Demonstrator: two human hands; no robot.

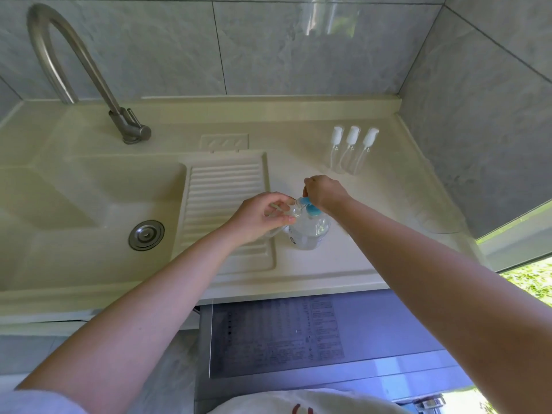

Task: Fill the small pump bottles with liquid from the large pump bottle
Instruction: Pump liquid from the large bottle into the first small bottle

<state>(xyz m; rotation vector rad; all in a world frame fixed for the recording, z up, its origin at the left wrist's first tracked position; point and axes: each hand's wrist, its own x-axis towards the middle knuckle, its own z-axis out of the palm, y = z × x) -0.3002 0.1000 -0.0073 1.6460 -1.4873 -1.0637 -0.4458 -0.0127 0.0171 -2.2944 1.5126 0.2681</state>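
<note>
Clear plastic catches the light at the middle of the cream bench (343,264), where the large pump bottle (310,231) stands upright just beside the ribbed drainboard (224,189), on the side away from the sink (74,210). The right hand (324,192) sits on top of its blue pump head (307,204), fingers curled down over it, placed as one would to press out a dose. The left hand (263,218) pinches a small clear bottle (291,209) between thumb and fingers, tilted so that its open neck meets the pump's spout (whether the two actually touch is too small to tell). Holding it there, rather than standing it on the bench, looks meant to keep the narrow mouth lined up under the stream.

Beyond the large pump bottle, towards the tiled wall, three more small pump bottles (352,150) stand in a tight row with white caps on; they seem empty and parked out of the way, waiting their turn. By that reckoning the filling is at its first bottle. The next press wants to be slow, since a quick squirt could overshoot so small an opening.
</note>
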